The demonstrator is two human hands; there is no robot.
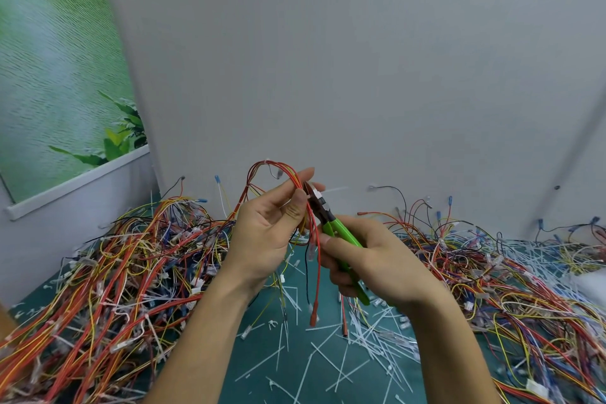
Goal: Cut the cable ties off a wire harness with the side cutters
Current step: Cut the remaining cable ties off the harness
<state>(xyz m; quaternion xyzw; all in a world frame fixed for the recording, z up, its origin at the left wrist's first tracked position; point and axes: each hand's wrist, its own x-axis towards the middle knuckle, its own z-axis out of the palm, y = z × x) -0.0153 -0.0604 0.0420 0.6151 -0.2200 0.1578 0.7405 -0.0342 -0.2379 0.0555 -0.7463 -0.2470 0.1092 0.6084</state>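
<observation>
Both forearms reach in from the near edge of the surface, and the hands meet above its middle. The cable tie (337,189) sits on the wire harness (282,170) just beside the left thumb, with its white tail pointing right, towards the wall. The harness arches up over the left fingertips and then hangs almost straight down between the two hands. Its red terminals dangle above the surface without touching it.

The side cutters (328,220) slant from lower right up to upper left, so they cross the hanging wires at an angle. Their tip is right at the tie. I cannot tell whether the blades have the strap between them.

The left hand (262,233) faces palm towards the camera. It pinches the wires between thumb and curled fingers just below the tie, with the forefinger stretched up behind the loop. The right hand (370,259) is lower and to the right, wrapped round the green handles, and it is the hand that would make the cut. The squeeze should catch only the strap, because the red wires lie against the blades.

Cut ties (370,338) litter the teal surface (249,367). Tangled harnesses are heaped along its left edge (114,272) and its right edge (508,272).
</observation>
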